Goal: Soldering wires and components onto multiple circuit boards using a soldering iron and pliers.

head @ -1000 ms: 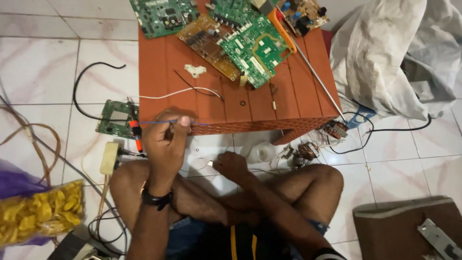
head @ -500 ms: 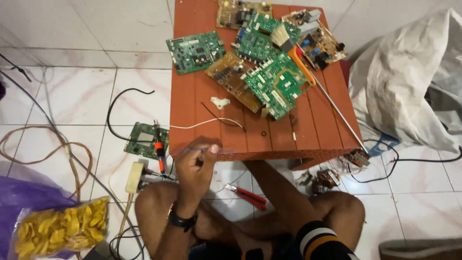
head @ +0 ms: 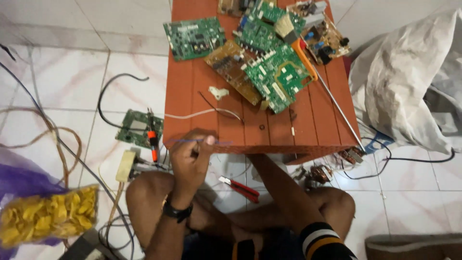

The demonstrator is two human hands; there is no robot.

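At table's near edge, left hand (head: 191,156) pinches thin bluish wire (head: 219,142), straight, level.

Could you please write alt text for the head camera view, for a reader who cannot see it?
A seated person's left hand pinches a thin blue wire at the near edge of a low red table piled with circuit boards; the right hand is hidden beneath it.

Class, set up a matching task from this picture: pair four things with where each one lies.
Things:
1. red-handled pliers
2. bag of yellow chips
3. white wire
4. long metal rod

Places:
A. on the red table, near its left edge
B. on the floor between the knees
C. along the table's right side
D. on the floor at lower left

Pairs: 1-B, 2-D, 3-A, 4-C
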